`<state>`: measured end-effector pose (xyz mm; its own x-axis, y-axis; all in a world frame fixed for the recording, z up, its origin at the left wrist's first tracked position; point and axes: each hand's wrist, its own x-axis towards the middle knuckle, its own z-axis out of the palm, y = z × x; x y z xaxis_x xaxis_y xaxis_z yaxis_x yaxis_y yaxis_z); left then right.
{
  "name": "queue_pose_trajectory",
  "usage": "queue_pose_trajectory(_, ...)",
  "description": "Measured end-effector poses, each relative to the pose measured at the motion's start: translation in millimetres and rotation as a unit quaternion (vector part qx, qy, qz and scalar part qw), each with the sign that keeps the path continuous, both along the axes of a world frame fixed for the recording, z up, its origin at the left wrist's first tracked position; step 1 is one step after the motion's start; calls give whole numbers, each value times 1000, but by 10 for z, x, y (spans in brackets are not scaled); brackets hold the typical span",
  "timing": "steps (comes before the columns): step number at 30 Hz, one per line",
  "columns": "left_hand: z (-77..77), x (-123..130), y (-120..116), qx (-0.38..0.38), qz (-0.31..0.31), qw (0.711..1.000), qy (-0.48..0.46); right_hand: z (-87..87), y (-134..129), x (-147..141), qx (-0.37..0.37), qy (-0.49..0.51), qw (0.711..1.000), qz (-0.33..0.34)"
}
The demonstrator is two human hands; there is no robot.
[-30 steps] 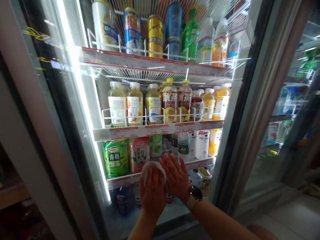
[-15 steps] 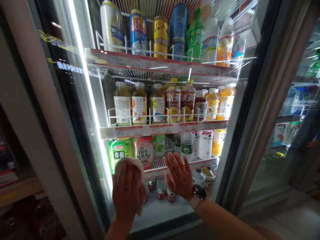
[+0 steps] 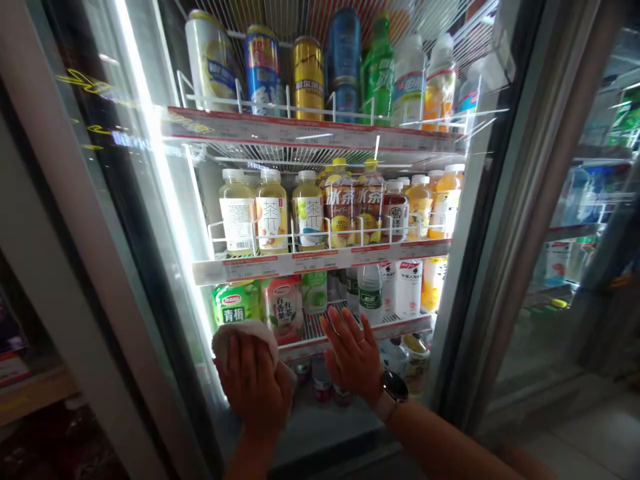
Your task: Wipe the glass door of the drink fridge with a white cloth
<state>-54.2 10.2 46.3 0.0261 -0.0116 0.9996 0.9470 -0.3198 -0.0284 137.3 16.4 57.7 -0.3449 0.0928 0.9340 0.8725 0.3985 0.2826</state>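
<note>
A glass door (image 3: 320,413) of a lit drinks cooler stands before me. My left hand (image 3: 257,383) presses a pale cloth (image 3: 250,329) flat against the glass at the lower left, in front of a green pouch (image 3: 235,303) and a red pouch (image 3: 284,307). The cloth shows above and beside its fingers. To the right, my right hand (image 3: 354,353) lies with its fingers stretched out against the glass and holds nothing. It is just below a clear bottle with a green label (image 3: 371,293). A dark watch (image 3: 395,385) is on the right wrist.
Behind the glass, shelves hold cans (image 3: 309,77) and tea bottles (image 3: 271,213). A metal door frame (image 3: 540,167) rises on the right, with another glass-fronted section beyond. A dark frame (image 3: 75,220) runs down the left.
My left hand and the cloth have shifted slightly left. My right hand stays nearly in place on the glass. The view has moved a little.
</note>
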Motion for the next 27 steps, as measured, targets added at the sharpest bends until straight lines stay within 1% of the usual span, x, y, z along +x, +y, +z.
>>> queue_pose_trajectory(2, -38, 186, 9, 3, -20, 1000, 7, 9, 0, -5, 9, 2, 1000, -4)
queue_pose_trajectory(7, -190, 626, -29, -3, -42, 998, 48, 24, 11, -10, 25, 3, 1000, 0)
queue_pose_trajectory(9, -240, 707, -43, 0, -57, 997, 56, 22, 16, -4, 30, 4, 1000, 5)
queue_pose_trajectory(11, -260, 705, -52, -1, -65, 995, 69, 19, 17, 5, 30, 2, 1000, 7)
queue_pose_trajectory(13, -250, 631, -59, -11, -67, 994, 89, 15, 13, 15, 25, 0, 1000, 8)
queue_pose_trajectory(16, -186, 409, -75, -30, -57, 992, 104, 6, 2, 26, 10, -6, 1000, 1)
queue_pose_trajectory(19, -84, 69, -87, -29, -27, 994, 97, -4, -7, 30, -2, -9, 1000, -6)
queue_pose_trajectory(22, 24, -317, -93, -10, 7, 997, 82, -9, -11, 25, -7, -7, 1000, -6)
queue_pose_trajectory(24, 74, -514, -98, -12, 25, 998, 61, -8, -13, 20, -6, -4, 1000, -4)
queue_pose_trajectory(26, 91, -607, -100, -25, 30, 999, 33, -8, -14, 15, -5, -4, 1000, -1)
queue_pose_trajectory(27, 87, -609, -99, -32, 28, 999, 17, -10, -14, 14, -6, -4, 1000, -2)
